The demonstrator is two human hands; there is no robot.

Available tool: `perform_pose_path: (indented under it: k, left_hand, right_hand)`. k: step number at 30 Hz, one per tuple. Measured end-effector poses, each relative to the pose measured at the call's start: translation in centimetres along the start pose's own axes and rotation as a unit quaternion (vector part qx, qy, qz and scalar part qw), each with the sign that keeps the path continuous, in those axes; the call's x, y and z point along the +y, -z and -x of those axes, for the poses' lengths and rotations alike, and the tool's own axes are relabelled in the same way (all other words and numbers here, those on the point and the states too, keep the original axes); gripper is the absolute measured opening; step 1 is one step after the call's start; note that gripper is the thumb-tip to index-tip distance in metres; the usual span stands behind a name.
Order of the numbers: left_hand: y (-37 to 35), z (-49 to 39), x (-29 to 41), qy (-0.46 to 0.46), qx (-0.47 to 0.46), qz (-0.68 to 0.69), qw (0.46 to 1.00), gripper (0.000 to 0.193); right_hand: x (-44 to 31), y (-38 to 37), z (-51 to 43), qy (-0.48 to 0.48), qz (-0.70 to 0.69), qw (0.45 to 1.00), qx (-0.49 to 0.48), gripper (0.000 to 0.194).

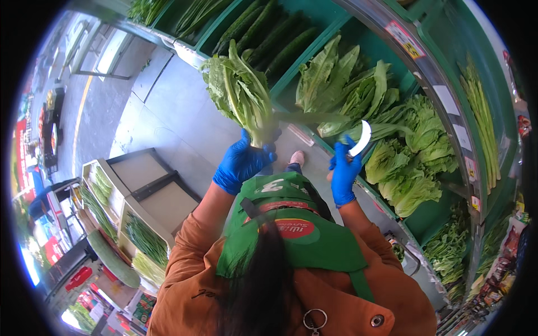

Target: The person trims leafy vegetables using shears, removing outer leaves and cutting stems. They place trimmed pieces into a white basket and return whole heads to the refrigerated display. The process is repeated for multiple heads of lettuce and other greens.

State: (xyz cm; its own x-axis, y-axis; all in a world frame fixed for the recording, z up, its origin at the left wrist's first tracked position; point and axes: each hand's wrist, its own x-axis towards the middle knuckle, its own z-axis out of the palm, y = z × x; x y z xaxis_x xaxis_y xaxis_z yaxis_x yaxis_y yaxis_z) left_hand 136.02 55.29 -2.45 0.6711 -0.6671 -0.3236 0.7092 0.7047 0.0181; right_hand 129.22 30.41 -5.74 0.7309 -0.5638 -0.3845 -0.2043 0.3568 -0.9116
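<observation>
My left hand [243,163], in a blue glove, grips a head of long-leaf lettuce [241,90] by its pale base, with the leaves fanned upward. In my right hand [345,174], also blue-gloved, is a knife with a short curved blade [362,137]. The blade points up and stands apart from the lettuce. A blurred green leaf [311,117] stretches between the lettuce and the display bin. Close beyond my right hand lie more long-leaf lettuces [336,84] and several curly lettuces [403,168] in a green bin.
Cucumbers [269,38] fill the bin at the top, and asparagus [483,126] stands on a higher shelf at the right. Leafy greens [449,256] lie lower right. At left is a stand [147,176] with long green vegetables and a large gourd [113,258]. Tiled floor [176,101] lies ahead.
</observation>
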Motion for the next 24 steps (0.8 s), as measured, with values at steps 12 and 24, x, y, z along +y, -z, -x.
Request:
perform_pose_path:
  k: [12, 24]
  left_hand:
    - [-0.2, 10.0, 1.0, -0.077, -0.013, -0.157, 0.985, 0.062]
    - [5.7, 19.7, -17.0, -0.484, 0.407, -0.258, 0.731, 0.050]
  right_hand:
    - [-5.8, -17.1, 7.7, -0.194, 0.090, 0.899, -0.382, 0.024]
    - [2.8, -12.7, 18.4, -0.162, 0.133, 0.771, -0.602, 0.018]
